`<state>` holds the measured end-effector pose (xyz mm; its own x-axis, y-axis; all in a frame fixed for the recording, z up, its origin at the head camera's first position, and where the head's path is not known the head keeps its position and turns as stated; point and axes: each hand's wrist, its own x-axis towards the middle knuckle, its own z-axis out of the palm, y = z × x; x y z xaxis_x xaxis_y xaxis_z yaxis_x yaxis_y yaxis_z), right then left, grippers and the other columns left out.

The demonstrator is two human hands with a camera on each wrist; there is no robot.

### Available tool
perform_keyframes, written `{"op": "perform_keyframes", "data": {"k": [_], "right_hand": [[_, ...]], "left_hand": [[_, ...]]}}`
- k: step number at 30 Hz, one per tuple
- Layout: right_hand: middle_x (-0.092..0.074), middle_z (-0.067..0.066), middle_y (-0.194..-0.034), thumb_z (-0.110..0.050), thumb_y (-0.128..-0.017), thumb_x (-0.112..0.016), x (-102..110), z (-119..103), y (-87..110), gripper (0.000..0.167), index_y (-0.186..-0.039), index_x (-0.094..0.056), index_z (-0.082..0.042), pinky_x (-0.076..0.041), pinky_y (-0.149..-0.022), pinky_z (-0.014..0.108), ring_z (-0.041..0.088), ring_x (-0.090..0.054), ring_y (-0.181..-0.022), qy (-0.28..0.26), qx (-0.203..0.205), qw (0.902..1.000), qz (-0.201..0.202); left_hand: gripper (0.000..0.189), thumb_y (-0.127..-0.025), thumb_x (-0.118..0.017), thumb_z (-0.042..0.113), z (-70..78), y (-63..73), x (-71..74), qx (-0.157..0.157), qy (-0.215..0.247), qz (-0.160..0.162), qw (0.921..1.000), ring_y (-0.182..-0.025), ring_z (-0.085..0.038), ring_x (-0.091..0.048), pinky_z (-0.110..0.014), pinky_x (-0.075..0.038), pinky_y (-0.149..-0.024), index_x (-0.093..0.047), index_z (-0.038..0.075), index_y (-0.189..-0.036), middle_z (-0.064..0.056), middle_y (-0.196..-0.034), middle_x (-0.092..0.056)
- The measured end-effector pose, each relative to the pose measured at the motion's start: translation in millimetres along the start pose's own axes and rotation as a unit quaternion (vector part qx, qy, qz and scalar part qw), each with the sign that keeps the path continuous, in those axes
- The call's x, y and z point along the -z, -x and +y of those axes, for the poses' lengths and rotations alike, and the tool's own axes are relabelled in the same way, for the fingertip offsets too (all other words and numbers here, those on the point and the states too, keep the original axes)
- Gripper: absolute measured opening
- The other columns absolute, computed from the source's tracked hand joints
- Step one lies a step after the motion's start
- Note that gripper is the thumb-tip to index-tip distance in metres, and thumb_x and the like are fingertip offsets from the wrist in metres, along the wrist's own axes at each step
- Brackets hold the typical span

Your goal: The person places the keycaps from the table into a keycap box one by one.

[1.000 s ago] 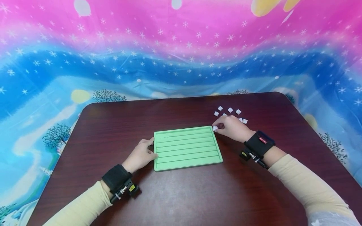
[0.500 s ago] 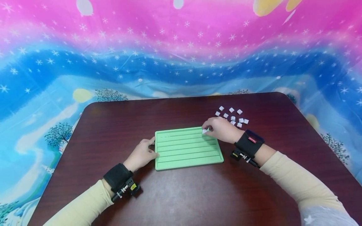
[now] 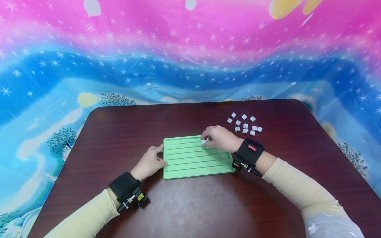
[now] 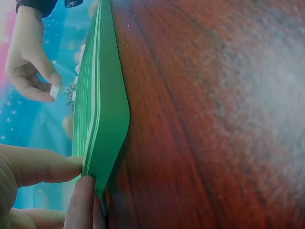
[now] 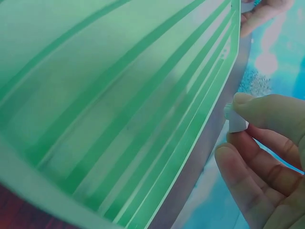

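A light green ridged tray [image 3: 190,166] lies on the table, its raised strips running from side to side. My left hand [image 3: 149,164] grips its left edge; in the left wrist view the thumb and fingers pinch the tray wall [image 4: 110,90] near a corner. Above the tray's far rows, my right hand [image 3: 222,138] pinches a small white keycap [image 3: 203,142] between thumb and fingertips. The right wrist view shows that keycap [image 5: 238,122] held apart from the tray surface. Several more white keycaps [image 3: 245,126] lie scattered beyond the tray's far right corner.
The dark reddish-brown table [image 3: 196,205] has rounded far corners. Behind it hangs a pink and blue patterned cloth [image 3: 178,66]. Both wrists wear black straps with small cameras, and the right wrist camera [image 3: 237,164] sits close over the tray's right edge.
My right hand has carried the keycap leftward from the tray's far right corner to above its far rows, uncovering more loose keycaps. The left hand keeps its grip on the tray.
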<state>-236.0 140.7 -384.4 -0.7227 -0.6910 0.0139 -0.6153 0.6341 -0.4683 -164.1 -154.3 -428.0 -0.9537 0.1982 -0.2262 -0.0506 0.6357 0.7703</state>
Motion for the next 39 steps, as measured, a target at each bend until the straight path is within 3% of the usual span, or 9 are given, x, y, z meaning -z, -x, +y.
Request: {"op": "perform_keyframes", "data": {"k": [22,32,39], "right_hand": [[-0.073,0.006,-0.104,-0.009,-0.095,-0.075,-25,-30,-35.2,0.016,-0.109,-0.078,-0.003,-0.052,-0.081,0.027,0.015,-0.064,-0.088,0.031,0.033,0.9983,-0.036],[-0.073,0.004,-0.101,-0.006,-0.096,-0.072,-31,-37,-45.8,0.012,-0.106,-0.079,-0.004,-0.052,-0.084,0.027,0.015,-0.066,-0.093,0.033,0.056,0.9970,-0.043],[-0.074,0.005,-0.103,-0.006,-0.096,-0.072,-36,-45,-55.1,0.013,-0.107,-0.079,-0.004,-0.053,-0.086,0.030,0.017,-0.067,-0.096,0.040,0.052,0.9964,-0.054]], "left_hand": [[0.079,-0.092,-0.070,0.000,-1.4,1.2,1.2,-0.004,-0.002,-0.003,1.0000,-0.083,-0.019,-0.057,-0.034,-0.048,-0.072,-0.026,-0.009,-0.157,-0.029,-0.138,-0.046],[0.079,-0.091,-0.071,0.000,-2.0,-0.3,0.3,-0.002,-0.011,0.003,0.9999,-0.085,-0.020,-0.058,-0.034,-0.050,-0.074,-0.028,-0.010,-0.156,-0.028,-0.138,-0.046],[0.079,-0.091,-0.071,0.000,0.4,0.3,0.7,-0.003,-0.004,-0.001,1.0000,-0.086,-0.021,-0.059,-0.035,-0.051,-0.076,-0.028,-0.010,-0.156,-0.028,-0.137,-0.046]]}}
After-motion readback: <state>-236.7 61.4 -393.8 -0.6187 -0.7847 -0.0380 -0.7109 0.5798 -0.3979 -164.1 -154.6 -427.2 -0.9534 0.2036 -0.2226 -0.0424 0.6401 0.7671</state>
